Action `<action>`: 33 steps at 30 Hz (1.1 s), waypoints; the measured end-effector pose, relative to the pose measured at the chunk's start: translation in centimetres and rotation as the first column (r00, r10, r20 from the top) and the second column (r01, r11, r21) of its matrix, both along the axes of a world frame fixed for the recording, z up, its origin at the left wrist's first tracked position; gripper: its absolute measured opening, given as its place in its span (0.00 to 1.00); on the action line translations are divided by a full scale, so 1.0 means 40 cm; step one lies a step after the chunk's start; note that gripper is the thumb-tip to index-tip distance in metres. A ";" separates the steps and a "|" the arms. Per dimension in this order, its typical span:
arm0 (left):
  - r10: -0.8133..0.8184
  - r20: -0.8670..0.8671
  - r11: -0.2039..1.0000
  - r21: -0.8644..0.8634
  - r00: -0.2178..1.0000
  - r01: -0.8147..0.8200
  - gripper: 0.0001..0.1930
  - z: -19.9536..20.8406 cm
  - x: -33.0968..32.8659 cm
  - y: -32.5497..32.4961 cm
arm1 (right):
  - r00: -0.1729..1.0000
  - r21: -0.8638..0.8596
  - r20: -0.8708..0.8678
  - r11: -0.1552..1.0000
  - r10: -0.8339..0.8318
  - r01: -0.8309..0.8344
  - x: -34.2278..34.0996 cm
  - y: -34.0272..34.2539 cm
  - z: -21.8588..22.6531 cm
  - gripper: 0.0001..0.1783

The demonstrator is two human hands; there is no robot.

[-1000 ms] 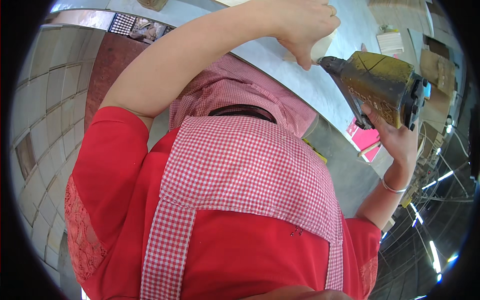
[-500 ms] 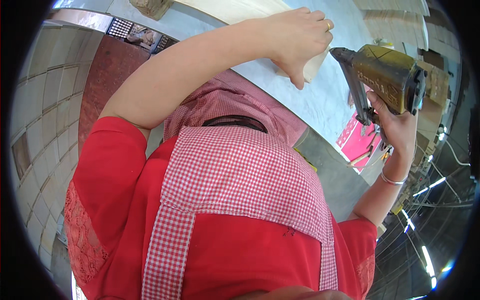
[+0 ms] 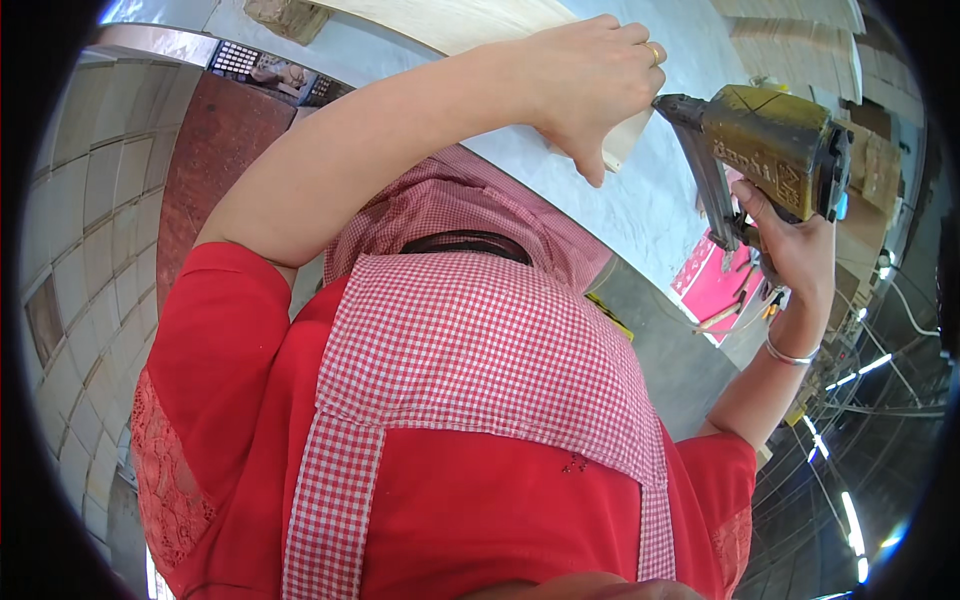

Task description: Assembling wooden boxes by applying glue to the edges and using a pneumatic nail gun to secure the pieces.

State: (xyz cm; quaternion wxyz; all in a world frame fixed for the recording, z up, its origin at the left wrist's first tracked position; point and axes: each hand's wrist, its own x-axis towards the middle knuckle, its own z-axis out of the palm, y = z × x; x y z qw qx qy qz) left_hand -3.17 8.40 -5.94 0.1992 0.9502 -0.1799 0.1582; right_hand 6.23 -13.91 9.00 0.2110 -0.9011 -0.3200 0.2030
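Note:
My right hand (image 3: 795, 245) is wrapped round the handle of a worn yellow-and-black nail gun (image 3: 765, 150), held tilted over the right side of the table. The gun's nose points left and sits close by the knuckles of my left hand (image 3: 600, 95), against or just beside the end of a pale wooden piece (image 3: 628, 140). My left hand is closed over this piece from above, thumb on the near side, fingers on the far side. Most of the wood lies hidden under the hand. Beyond my left forearm, a long pale board (image 3: 450, 22) lies on the table.
The table (image 3: 560, 195) has a pale bluish top. Stacked boards (image 3: 795, 50) stand at the far right. A wooden block (image 3: 287, 18) is at the far left. A pink sheet (image 3: 715, 285) with tools lies at the right edge. Stacked panels (image 3: 90, 230) rise at left.
The nail gun has shifted slightly left, its nose now nearer the wooden piece and my left hand. My left hand keeps its hold almost in place.

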 end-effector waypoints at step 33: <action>0.126 -0.425 0.182 -0.879 0.897 -0.442 0.27 0.192 -0.015 0.132 | 0.616 -0.207 0.655 0.681 -0.437 0.703 0.009 -0.681 -0.485 0.33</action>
